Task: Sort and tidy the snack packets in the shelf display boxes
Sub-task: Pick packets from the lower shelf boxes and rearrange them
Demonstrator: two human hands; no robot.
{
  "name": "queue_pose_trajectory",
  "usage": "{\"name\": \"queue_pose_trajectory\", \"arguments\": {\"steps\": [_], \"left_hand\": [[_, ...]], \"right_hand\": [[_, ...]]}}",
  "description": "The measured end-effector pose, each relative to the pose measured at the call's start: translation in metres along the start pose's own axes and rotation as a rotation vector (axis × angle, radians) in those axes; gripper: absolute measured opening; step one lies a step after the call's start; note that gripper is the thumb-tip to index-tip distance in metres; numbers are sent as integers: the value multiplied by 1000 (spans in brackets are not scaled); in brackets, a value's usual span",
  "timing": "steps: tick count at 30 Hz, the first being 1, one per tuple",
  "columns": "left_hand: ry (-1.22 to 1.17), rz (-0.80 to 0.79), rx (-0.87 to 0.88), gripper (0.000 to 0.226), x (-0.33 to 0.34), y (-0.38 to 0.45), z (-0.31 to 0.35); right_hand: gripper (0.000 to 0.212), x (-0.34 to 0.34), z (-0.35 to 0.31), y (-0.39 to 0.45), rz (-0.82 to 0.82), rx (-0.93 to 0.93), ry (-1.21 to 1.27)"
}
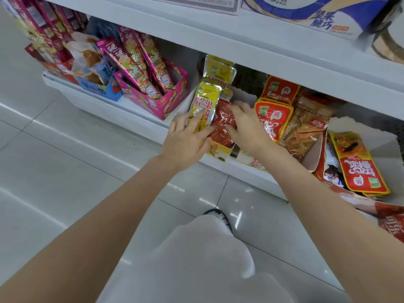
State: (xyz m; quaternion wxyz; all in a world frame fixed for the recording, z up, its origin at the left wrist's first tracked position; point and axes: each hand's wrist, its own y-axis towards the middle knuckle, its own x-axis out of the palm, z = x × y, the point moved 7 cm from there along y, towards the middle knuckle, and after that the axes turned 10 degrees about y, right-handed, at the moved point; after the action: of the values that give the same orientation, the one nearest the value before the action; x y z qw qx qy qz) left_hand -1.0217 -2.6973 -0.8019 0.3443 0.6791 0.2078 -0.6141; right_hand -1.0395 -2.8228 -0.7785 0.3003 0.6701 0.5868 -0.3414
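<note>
A yellow mango packet (205, 103) stands upright at the front of a yellow-and-white display box (220, 150) on the low shelf. My left hand (188, 141) holds that packet, thumb across its front. Right beside it lies a red clear-wrapped packet (223, 125), and my right hand (247, 125) rests on it with fingers bent over its top. More yellow packets (219, 71) stand behind. To the right, red packets (273, 119) and brown packets (306, 127) fill the neighbouring box.
A pink box (161, 101) of long magenta packets sits to the left, then a blue box (102, 89) and a red one. Far right, a torn white box (358, 132) holds orange-red papaya packets (358, 165). The upper shelf edge (262, 51) overhangs. My knee and shoe are below.
</note>
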Motion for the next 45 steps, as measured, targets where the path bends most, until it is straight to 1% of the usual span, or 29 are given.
{"name": "queue_pose_trajectory", "arguments": {"steps": [2,3,4,6,8,10,12,14,16,18,21,22,23,24,25,26,27,28,29,30,31,32,34,36,38,39,41,43,45], "left_hand": [[36,-146,24,62,1,7,-2],[42,-226,21,66,2,11,-4],[48,-285,15,63,5,14,-5],[17,-382,-7,56,10,20,-9],[-46,-434,-29,64,12,20,-16],[-89,-438,-31,70,12,18,-18],[-107,-425,-44,73,11,16,-18],[-97,-399,-58,73,9,15,-17],[-60,-360,-57,71,8,13,-15],[-44,-346,-70,68,8,14,-15],[-64,-366,-100,64,6,13,-13],[-86,-342,-112,62,1,13,-12],[-125,-281,-126,59,-7,13,-11],[-201,-191,-157,52,-18,13,-9],[-339,-102,-233,42,-29,12,-10],[-552,-62,-352,34,-38,9,-11],[-842,-121,-503,35,-41,4,-8],[-1191,-264,-642,41,-37,-1,1],[-1505,-410,-735,51,-33,-6,14],[-1693,-484,-789,57,-34,-10,22],[-1776,-502,-798,56,-37,-12,26],[-1778,-481,-785,48,-41,-12,27],[-1632,-424,-734,32,-47,-11,26],[-1514,-427,-689,36,-47,-12,27],[-1445,-407,-703,38,-50,-17,25],[-1428,-383,-735,37,-51,-20,21],[-1400,-349,-789,37,-56,-24,14],[-1382,-337,-778,36,-63,-25,9],[-1356,-335,-730,34,-76,-22,10]], "right_hand": [[69,14,19,15,-61,155,-126],[76,16,21,20,-56,183,-194],[78,17,19,23,-25,198,-241],[70,16,14,29,53,213,-242],[61,17,10,36,69,211,-144],[49,14,10,39,54,210,-23],[40,5,3,37,83,179,65],[33,-11,-4,26,191,158,144],[30,-33,-9,9,362,158,251],[27,-50,-10,-11,480,136,364],[24,-65,-3,-39,542,106,488],[24,-68,1,-47,545,97,512],[23,-70,5,-55,544,81,518],[22,-72,8,-63,540,57,510],[20,-74,10,-70,532,23,496],[18,-76,9,-77,526,-26,472],[17,-76,7,-83,523,-80,432],[16,-76,5,-88,516,-133,380],[16,-75,3,-92,506,-182,329],[18,-73,2,-94,490,-225,285],[22,-71,1,-96,466,-262,252],[26,-68,2,-97,433,-292,232],[26,-64,1,-101,370,-336,220],[27,-64,3,-104,321,-324,257],[28,-68,12,-105,327,-231,346],[28,-74,19,-104,361,-162,417],[23,-86,36,-106,455,9,646],[17,-91,51,-110,523,179,904],[20,-93,59,-120,556,270,1143]]}}
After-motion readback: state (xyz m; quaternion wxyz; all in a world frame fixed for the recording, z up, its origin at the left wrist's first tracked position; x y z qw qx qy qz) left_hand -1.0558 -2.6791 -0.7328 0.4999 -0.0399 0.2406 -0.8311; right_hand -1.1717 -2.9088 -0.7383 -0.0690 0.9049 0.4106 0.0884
